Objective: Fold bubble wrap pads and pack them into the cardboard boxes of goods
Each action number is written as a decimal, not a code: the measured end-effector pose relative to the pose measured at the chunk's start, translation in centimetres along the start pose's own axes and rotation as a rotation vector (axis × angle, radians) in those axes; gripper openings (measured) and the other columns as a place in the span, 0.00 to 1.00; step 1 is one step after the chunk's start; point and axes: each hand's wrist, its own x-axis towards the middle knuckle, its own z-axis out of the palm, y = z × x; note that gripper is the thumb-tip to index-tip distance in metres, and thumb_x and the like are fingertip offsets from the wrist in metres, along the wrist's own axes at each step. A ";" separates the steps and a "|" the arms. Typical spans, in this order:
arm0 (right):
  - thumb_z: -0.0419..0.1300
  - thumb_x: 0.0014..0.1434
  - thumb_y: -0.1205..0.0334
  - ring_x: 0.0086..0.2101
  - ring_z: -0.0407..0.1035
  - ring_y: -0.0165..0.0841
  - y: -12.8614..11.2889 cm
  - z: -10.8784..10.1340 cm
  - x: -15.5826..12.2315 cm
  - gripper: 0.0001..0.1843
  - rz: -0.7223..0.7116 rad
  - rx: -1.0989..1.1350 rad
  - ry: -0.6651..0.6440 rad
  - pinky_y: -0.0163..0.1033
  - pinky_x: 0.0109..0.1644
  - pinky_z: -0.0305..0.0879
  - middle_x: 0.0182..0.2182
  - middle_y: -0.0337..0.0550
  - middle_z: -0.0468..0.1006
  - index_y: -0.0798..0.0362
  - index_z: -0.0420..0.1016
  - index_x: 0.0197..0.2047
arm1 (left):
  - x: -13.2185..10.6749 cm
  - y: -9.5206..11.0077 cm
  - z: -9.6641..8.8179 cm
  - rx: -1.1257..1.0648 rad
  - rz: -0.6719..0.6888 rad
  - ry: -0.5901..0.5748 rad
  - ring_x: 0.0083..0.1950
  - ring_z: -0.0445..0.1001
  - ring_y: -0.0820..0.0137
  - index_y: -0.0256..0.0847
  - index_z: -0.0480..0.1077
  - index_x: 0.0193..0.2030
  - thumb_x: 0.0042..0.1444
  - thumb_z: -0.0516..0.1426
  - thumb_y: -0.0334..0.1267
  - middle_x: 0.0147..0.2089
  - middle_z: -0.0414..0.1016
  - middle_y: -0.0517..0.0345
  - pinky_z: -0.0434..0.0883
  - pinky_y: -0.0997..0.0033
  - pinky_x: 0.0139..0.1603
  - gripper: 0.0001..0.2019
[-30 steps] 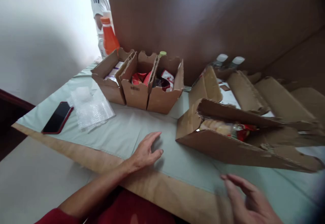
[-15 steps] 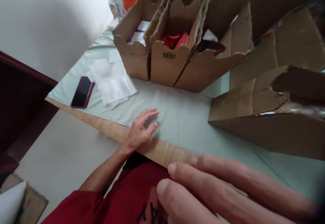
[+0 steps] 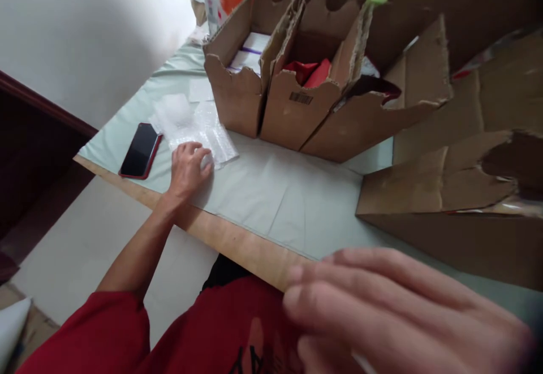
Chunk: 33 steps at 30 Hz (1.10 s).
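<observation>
My left hand [image 3: 189, 170] is at the near edge of a sheet of clear bubble wrap [image 3: 220, 139] lying on the table. Its fingers are loosely curved and apart, with nothing held in them; whether the fingertips touch the wrap I cannot tell. To the left of this hand lies a phone [image 3: 141, 150] in a red case, dark screen up. Large and somewhat blurred, my right hand [image 3: 394, 312] hovers close to the camera at the lower right. Its fingers are stretched out side by side, and no object shows in them.
Three open cardboard bins [image 3: 292, 116] stand along the back, holding white boxes [image 3: 250, 51] and red packets [image 3: 311, 73]. Another large cardboard bin [image 3: 403, 187] takes up the right side. A wooden strip [image 3: 237, 246] edges the table. A wall [image 3: 106, 34] rises at the left.
My left hand has moved left and forward across the table from the bare cloth to the bubble wrap. My right hand stays near the camera, its thumb now lower. The view has shifted slightly.
</observation>
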 end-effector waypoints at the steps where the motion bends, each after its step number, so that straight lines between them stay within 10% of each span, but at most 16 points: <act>1: 0.58 0.69 0.65 0.30 0.78 0.32 1.1 0.2 -0.3 0.12 -0.022 -0.010 -0.038 0.38 0.38 0.77 0.34 0.38 0.85 0.44 0.81 0.36 | 0.5 -0.1 0.0 0.010 0.000 -0.016 0.60 0.71 0.49 0.43 0.80 0.44 0.58 0.60 0.34 0.55 0.77 0.46 0.66 0.43 0.63 0.09; 7: 0.55 0.71 0.64 0.41 0.80 0.38 7.4 3.7 -4.2 0.13 0.113 -0.007 -0.206 0.44 0.46 0.76 0.44 0.45 0.85 0.49 0.78 0.52 | 1.7 0.3 -1.1 -0.004 0.026 -0.014 0.59 0.71 0.51 0.45 0.79 0.41 0.59 0.61 0.38 0.56 0.78 0.49 0.65 0.47 0.63 0.06; 15: 0.56 0.69 0.62 0.44 0.80 0.38 7.6 5.0 -8.0 0.11 0.331 0.129 -0.251 0.44 0.49 0.77 0.45 0.44 0.85 0.48 0.80 0.49 | 3.1 1.9 -0.9 -0.080 -0.014 -0.146 0.49 0.76 0.54 0.43 0.78 0.28 0.53 0.60 0.31 0.42 0.82 0.49 0.70 0.51 0.57 0.06; 25: 0.57 0.68 0.57 0.39 0.78 0.35 8.1 4.7 -7.6 0.12 0.508 0.344 -0.105 0.37 0.38 0.74 0.43 0.44 0.85 0.48 0.82 0.47 | 1.3 6.8 -9.9 -0.646 -0.050 0.096 0.42 0.79 0.67 0.38 0.78 0.38 0.61 0.60 0.46 0.39 0.83 0.55 0.75 0.66 0.48 0.13; 33: 0.58 0.65 0.57 0.37 0.77 0.35 9.9 7.4 -7.1 0.13 0.558 0.421 -0.112 0.40 0.40 0.72 0.42 0.44 0.85 0.50 0.81 0.47 | -0.4 5.4 -5.6 -0.177 -0.032 -0.125 0.47 0.77 0.60 0.41 0.78 0.49 0.61 0.56 0.47 0.50 0.81 0.49 0.75 0.58 0.52 0.17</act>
